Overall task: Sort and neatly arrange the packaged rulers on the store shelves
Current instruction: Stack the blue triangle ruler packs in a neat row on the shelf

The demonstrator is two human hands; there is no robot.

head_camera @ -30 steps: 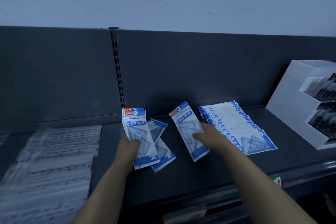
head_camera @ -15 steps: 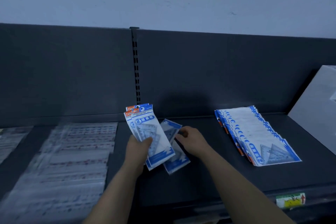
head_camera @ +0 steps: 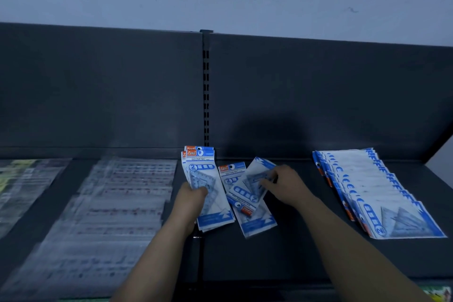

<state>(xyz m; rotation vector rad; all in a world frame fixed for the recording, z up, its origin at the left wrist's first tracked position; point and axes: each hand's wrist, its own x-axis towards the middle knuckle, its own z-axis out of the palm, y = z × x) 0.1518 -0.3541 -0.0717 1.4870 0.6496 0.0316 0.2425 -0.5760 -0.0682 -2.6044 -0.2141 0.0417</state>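
My left hand (head_camera: 190, 200) grips a small upright stack of blue-and-white geometric ruler packs (head_camera: 202, 174) above the dark shelf (head_camera: 282, 252). To its right, two loose packs lie crossed on the shelf. My right hand (head_camera: 285, 184) pinches the upper one (head_camera: 250, 187), which is turned upside down; the lower pack (head_camera: 255, 222) lies flat beneath it. Further right, a neat overlapping row of the same packs (head_camera: 372, 193) lies fanned on the shelf.
Long clear-packaged rulers (head_camera: 107, 216) cover the shelf's left part, with more packages (head_camera: 22, 184) at the far left edge. A slotted upright (head_camera: 206, 95) divides the dark back panel. A pale display stand edge (head_camera: 443, 162) shows at far right.
The view has shifted left, so the fanned row sits further right. My right hand added its pack to the left hand's stack, then reached to the loose packs and took hold of the upper one.
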